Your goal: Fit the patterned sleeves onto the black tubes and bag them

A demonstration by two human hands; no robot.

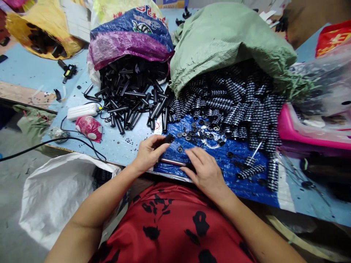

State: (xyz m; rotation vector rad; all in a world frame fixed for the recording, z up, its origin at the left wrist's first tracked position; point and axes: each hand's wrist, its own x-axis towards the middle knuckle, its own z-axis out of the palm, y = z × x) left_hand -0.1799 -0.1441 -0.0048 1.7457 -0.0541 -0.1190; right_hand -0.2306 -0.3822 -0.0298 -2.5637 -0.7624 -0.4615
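Observation:
My left hand (148, 151) is closed in a pinch around a small black plastic piece (168, 138) above the front of the table. My right hand (207, 171) curls over the dark end of a slim metal rod (173, 162), which lies sideways between both hands. Most of that dark end is hidden by the fingers. Just beyond the hands, several small black washers (188, 138) are scattered on a blue plastic sheet (175, 128). Right of them is a large heap of black-and-silver patterned rollers (233, 109).
A green woven sack (227, 40) spills the rollers. Black tubes (134, 106) pour from a purple-and-blue bag (131, 44). A white power strip (82, 110) with a cable and a pink packet (89, 128) lie left. An open white sack (60, 193) hangs below; a pink bin (309, 135) stands right.

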